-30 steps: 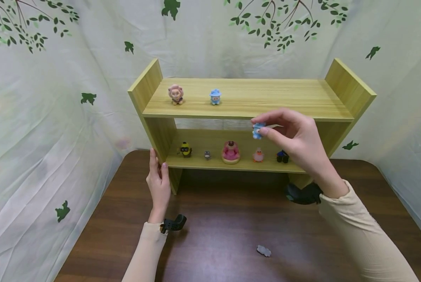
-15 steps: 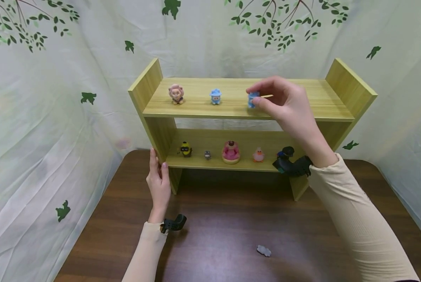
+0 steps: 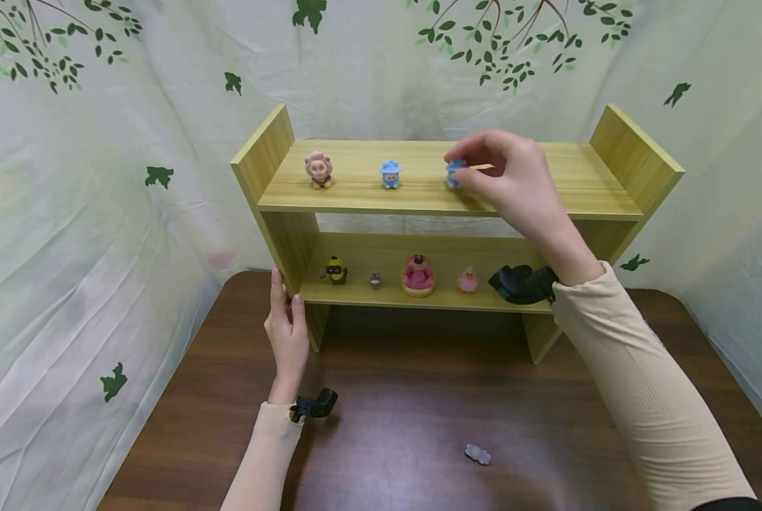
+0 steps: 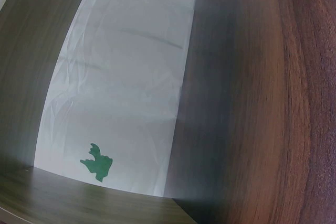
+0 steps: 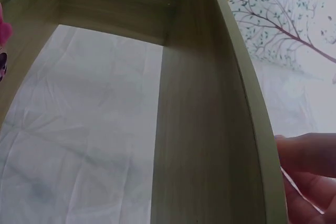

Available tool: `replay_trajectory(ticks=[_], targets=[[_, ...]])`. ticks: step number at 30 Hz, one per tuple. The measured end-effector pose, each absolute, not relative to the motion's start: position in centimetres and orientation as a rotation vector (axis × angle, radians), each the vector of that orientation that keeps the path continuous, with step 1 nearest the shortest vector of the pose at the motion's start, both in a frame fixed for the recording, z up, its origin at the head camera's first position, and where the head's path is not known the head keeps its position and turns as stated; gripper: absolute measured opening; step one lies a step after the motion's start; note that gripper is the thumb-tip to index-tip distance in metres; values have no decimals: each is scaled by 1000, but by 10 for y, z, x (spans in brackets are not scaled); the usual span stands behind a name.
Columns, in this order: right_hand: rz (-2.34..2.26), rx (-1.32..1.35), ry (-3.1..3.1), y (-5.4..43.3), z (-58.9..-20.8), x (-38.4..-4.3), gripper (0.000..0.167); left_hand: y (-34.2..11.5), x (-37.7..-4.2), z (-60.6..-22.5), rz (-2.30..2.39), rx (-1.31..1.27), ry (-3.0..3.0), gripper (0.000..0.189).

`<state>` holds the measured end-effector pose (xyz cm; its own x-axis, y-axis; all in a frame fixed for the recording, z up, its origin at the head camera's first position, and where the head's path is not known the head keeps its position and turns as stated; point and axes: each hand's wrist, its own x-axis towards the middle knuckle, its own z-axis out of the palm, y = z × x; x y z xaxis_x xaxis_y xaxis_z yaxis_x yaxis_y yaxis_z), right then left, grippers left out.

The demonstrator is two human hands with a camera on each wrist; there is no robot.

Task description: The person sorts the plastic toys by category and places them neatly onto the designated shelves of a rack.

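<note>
My right hand (image 3: 505,170) pinches a small blue figurine (image 3: 454,174) between thumb and fingers, right at the surface of the top shelf (image 3: 547,195). In the right wrist view the fingers (image 5: 310,153) show past the shelf's front edge, and the figurine is hidden there. To its left on the same shelf stand a blue-hatted figurine (image 3: 390,174) and a pinkish figurine (image 3: 318,170). My left hand (image 3: 287,337) rests with extended fingers against the left side panel of the wooden rack (image 3: 296,245); the left wrist view does not show that hand.
On the lower shelf stand a yellow-and-black figurine (image 3: 336,271), a tiny grey one (image 3: 375,281), a pink bear (image 3: 417,275) and a pink duck (image 3: 467,280). A grey cloud-shaped piece (image 3: 477,454) lies on the brown table (image 3: 381,397). A leaf-print cloth (image 3: 183,128) hangs behind.
My right hand has carried the blue figurine up from in front of the rack onto the top shelf, then slightly farther back. The left hand has kept its place.
</note>
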<state>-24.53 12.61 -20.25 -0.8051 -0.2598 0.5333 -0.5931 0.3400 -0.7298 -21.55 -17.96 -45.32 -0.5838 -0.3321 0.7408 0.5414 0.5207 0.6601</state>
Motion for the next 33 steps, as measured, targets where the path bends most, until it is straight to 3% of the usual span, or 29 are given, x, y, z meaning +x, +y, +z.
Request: replay_trajectory(ticks=[14,21,33], targets=[[1441,708,-2326,128,-204,-245,18,-167,-199,-428,-1181,-180,-1847,61],[1511,692,-2283,131,-203,-243,21,-180,-217,-454,-1200,-168,-1848,62],[1589,684,-2092,143,-208,-229,16,-181,-217,-455,-1197,-161,-1860,59]])
